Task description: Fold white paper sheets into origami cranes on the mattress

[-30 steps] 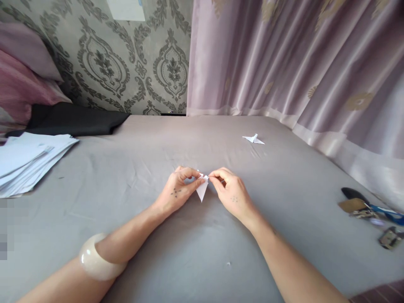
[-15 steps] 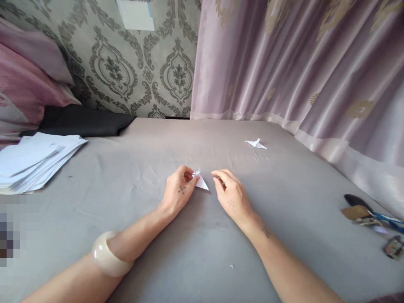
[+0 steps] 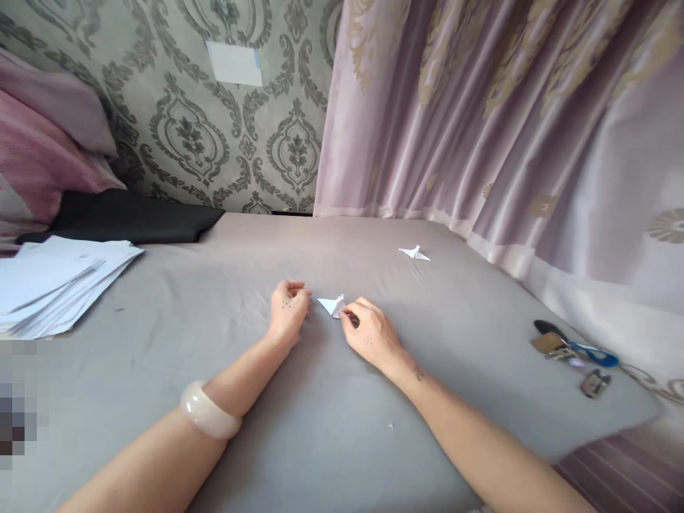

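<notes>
A small folded white paper crane (image 3: 332, 306) is pinched in my right hand (image 3: 371, 331), at the crane's right side. One pointed wing sticks out to the left, and the rest lies partly behind my fingertips. My left hand (image 3: 288, 306) is just left of the crane, apart from it, with loosely bent fingers and nothing visible in them. A pale bangle (image 3: 209, 412) circles my left forearm. Farther back on the grey sheet (image 3: 256, 256) rests a second white paper crane (image 3: 415, 253) with its wings spread.
A stack of white paper (image 3: 58, 285) lies at the left, before a folded black cloth (image 3: 133, 216). Blue-handled scissors (image 3: 593, 353), a brown tag (image 3: 548, 343) and a small metal object (image 3: 595, 383) lie at the right. Pinkish curtains (image 3: 406, 128) hang behind; a tiny white scrap (image 3: 390, 426) lies in front.
The crane has passed from my left hand to my right. My left hand has let go and drawn away to the left. The camera view has tilted up and shifted slightly right.
</notes>
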Demonstrator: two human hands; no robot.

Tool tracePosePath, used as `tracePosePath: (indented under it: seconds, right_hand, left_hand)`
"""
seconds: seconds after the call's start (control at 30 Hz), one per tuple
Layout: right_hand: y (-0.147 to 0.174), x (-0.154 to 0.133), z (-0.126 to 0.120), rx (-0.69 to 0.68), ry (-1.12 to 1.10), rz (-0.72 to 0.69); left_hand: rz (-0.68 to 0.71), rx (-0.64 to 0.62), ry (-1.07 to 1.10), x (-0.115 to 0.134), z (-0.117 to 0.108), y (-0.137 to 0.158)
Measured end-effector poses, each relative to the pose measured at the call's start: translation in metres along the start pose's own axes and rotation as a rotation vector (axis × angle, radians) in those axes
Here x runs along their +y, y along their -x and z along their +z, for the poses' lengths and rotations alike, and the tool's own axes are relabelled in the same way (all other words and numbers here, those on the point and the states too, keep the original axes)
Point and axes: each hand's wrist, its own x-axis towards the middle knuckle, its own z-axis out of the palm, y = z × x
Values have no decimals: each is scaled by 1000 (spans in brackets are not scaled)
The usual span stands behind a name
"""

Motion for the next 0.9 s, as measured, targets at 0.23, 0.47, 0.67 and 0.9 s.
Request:
tracePosePath:
  seconds: [0.23, 0.47, 0.67, 0.9]
  right_hand:
    - [-18, -35, 12, -87, 209, 194]
    - [-37, -35, 20, -57, 262, 270]
    - [-79, 10, 0, 25, 317, 440]
    - [-130, 68, -32, 136, 339, 674]
  left_hand:
    - [-19, -16, 66, 3, 0, 2]
    - [-44, -33, 94, 3, -2, 1]
    - [-55, -54, 95, 4, -3, 1]
    - [-32, -96, 92, 9, -1, 4]
